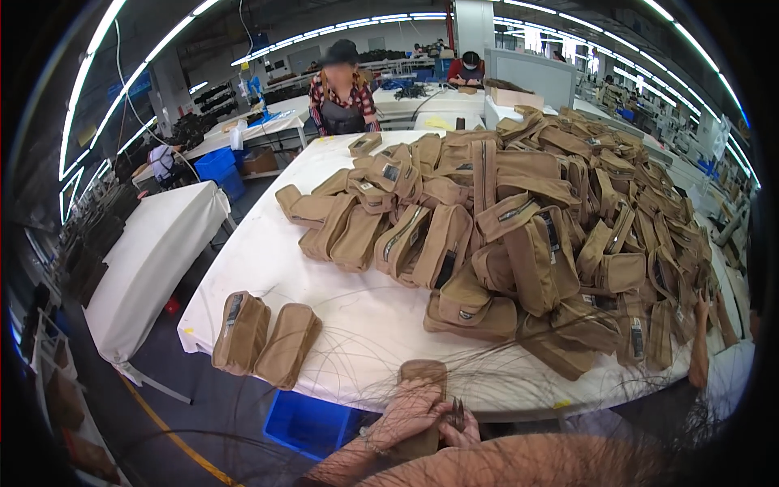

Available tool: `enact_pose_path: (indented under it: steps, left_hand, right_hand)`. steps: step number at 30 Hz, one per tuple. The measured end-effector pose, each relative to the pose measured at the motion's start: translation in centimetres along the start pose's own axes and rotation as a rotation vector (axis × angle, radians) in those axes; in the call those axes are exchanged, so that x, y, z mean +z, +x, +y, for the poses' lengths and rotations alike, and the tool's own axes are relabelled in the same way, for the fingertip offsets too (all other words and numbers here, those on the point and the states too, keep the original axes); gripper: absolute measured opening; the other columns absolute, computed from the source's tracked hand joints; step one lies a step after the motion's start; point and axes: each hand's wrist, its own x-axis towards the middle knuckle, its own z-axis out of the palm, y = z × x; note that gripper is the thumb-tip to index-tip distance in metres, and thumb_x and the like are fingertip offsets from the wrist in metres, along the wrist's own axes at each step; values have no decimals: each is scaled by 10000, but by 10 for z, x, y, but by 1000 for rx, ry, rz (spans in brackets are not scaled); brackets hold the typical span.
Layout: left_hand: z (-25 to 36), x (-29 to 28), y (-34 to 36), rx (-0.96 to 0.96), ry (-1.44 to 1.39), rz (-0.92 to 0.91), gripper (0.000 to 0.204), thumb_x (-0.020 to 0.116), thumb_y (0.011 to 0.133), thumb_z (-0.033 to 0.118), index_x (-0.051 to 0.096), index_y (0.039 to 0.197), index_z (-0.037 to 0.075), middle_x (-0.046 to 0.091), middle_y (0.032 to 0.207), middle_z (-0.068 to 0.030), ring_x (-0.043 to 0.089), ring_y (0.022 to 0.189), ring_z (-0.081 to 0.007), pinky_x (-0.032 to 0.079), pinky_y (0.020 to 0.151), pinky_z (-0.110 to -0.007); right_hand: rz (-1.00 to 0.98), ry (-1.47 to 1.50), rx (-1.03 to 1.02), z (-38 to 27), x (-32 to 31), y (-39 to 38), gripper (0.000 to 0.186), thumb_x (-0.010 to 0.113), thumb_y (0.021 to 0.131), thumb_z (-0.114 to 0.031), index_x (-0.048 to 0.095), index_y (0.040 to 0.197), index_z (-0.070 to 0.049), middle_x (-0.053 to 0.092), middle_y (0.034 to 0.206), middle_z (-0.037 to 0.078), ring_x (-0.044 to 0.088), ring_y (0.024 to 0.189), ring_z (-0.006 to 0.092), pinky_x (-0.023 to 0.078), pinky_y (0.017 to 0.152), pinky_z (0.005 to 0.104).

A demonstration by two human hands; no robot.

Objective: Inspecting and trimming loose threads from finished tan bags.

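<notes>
At the table's near edge, my left hand (412, 410) is closed on a tan fabric pouch (423, 372), whose far end sticks out beyond my fingers. Close beside it, my right hand (462, 434) grips what look like small thread snips (458, 411), two dark points upward against the pouch. Hair strands partly cover both hands. To the left, two similar boxy pouches, one with a dark label (242, 325) and a plain one (288, 345), lie side by side near the table edge.
A large heap of tan pouches (519, 268) covers much of the white table (268, 260). Below its edge stands a blue bin (308, 424). Another person's arm (699, 341) reaches in at the right. Across the table, a person in a checked top (345, 101) faces this way.
</notes>
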Motion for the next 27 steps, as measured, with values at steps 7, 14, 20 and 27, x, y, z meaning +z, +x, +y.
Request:
enact_pose_path:
  steps: [7,14,20,27]
  left_hand:
    - [-24,9,-6,137,-97,54,90,641,813,116,568,778,77,516,764,-66,514,743,-258,376,680,-360]
    - [-24,6,-1,-5,-248,114,64,595,835,63,553,788,47,539,754,-105,529,734,-290,389,694,-388]
    - [-28,7,-6,-232,-561,281,122,480,914,86,541,811,66,512,744,-81,477,720,-262,372,721,-365]
    - [-34,0,-3,-217,-640,231,70,608,860,124,555,870,79,518,783,-50,480,754,-228,369,758,-338]
  right_hand:
    - [116,-138,-79,-21,17,19,441,713,818,-98,466,1178,-27,542,811,-15,502,690,54,420,622,193]
    - [31,-317,-62,-24,15,31,500,676,828,-55,390,1237,-59,547,888,14,523,710,67,442,630,223]
    - [14,-325,-32,-47,28,43,357,594,915,-84,395,1209,-52,555,717,16,547,611,76,432,552,219]
    - [23,-221,62,-54,25,53,247,592,932,-139,420,1092,-62,549,670,5,533,582,65,391,512,210]
